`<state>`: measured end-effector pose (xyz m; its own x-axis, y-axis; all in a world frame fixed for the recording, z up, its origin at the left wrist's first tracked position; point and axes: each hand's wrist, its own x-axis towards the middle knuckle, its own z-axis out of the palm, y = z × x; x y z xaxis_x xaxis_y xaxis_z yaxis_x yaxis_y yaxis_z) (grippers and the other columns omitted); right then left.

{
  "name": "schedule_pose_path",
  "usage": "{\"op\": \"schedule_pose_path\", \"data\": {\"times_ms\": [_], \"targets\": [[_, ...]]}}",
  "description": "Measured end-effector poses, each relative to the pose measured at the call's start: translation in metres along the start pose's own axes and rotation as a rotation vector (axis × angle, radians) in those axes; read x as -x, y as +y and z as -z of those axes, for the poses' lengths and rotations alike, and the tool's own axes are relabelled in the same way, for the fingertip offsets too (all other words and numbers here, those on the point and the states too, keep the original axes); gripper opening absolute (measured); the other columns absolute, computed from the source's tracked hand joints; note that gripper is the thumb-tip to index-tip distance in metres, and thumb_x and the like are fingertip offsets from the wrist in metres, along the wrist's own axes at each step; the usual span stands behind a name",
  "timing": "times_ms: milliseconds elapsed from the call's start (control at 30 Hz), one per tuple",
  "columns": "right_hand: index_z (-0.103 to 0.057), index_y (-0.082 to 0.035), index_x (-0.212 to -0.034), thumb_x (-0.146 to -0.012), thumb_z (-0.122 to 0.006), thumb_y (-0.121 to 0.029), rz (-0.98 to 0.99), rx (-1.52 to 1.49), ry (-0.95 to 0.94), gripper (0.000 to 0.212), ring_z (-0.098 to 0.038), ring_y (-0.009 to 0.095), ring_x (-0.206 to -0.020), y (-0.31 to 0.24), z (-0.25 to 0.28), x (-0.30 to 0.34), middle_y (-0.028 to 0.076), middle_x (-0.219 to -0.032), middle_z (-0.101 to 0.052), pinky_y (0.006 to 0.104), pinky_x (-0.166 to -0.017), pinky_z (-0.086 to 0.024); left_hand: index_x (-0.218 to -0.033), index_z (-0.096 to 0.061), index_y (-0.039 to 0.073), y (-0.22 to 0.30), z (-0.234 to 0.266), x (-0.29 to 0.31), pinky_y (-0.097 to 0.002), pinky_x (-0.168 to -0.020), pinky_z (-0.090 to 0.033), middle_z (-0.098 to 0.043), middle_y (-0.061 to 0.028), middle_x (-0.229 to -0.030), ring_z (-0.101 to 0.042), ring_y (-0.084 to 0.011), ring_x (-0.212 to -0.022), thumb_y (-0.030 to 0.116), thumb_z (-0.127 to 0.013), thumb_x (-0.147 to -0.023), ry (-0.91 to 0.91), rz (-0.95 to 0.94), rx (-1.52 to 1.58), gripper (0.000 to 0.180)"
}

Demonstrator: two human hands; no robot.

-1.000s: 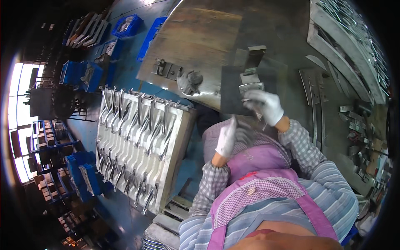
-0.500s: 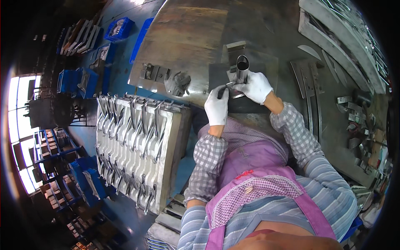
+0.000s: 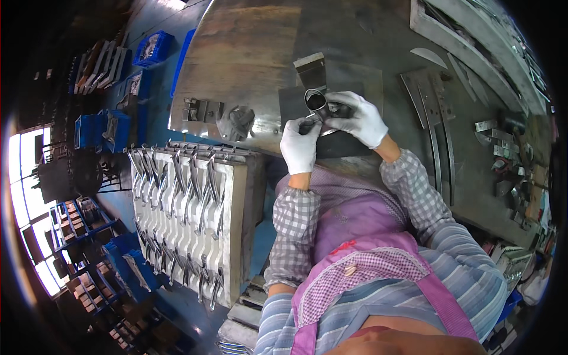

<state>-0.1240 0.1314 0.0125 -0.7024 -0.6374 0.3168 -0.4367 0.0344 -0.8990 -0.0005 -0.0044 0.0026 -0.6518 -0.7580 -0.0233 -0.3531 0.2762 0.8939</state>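
Observation:
Both my hands wear white gloves with darkened fingertips and meet at an open-topped metal tube (image 3: pixel 315 100). My left hand (image 3: pixel 298 148) is closed in a pinch just below the tube, its fingertips on a small, thin, bright metal piece (image 3: pixel 320 116). My right hand (image 3: pixel 362 121) is to the right of the tube, fingers curled and thumb reaching toward the left fingertips. What it grips is hidden behind its fingers. A flat metal block (image 3: pixel 311 66) lies beyond the tube, and a dark plate (image 3: pixel 290 100) is under the work.
A crumpled grey glove (image 3: pixel 236 122) and small metal blocks (image 3: pixel 201 110) lie left on the metal table (image 3: pixel 248 53). Long metal strips (image 3: pixel 435 130) lie right. A white rack (image 3: pixel 231 225) with several shiny curved parts stands at my left. Blue crates (image 3: pixel 154 48) stand on the floor.
The whole view has shifted, with table things now further left. My right hand's fingers are more curled and raised beside the tube; my left hand stays in its pinch.

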Motion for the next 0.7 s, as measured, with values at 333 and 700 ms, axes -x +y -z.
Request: {"op": "schedule_pose_path", "data": {"times_ms": [333,700], "targets": [[-0.070,-0.005,-0.107,-0.081,-0.079,-0.032,-0.161,0.117,0.020,0.038,-0.071,0.030,-0.068,-0.023,-0.018,-0.010,0.013,-0.082,-0.073,0.0383,-0.063,-0.057,-0.100,-0.071,-0.001,-0.002,0.009,-0.002,-0.0278,-0.073,-0.054,-0.073,-0.0090,-0.087,-0.067,-0.0127,-0.076,0.012,-0.079,-0.086,0.003,0.316,0.232,0.021],[-0.072,-0.003,-0.115,-0.085,-0.075,-0.011,-0.224,0.037,-0.052,0.031,-0.072,0.018,-0.090,-0.019,-0.007,-0.007,0.012,-0.105,-0.074,0.0270,-0.079,-0.057,-0.094,-0.069,0.000,-0.005,-0.009,0.006,-0.0280,-0.075,-0.052,-0.070,-0.0078,-0.090,-0.064,-0.0123,-0.080,0.013,-0.082,-0.082,0.073,-0.237,-0.128,0.022]]}}
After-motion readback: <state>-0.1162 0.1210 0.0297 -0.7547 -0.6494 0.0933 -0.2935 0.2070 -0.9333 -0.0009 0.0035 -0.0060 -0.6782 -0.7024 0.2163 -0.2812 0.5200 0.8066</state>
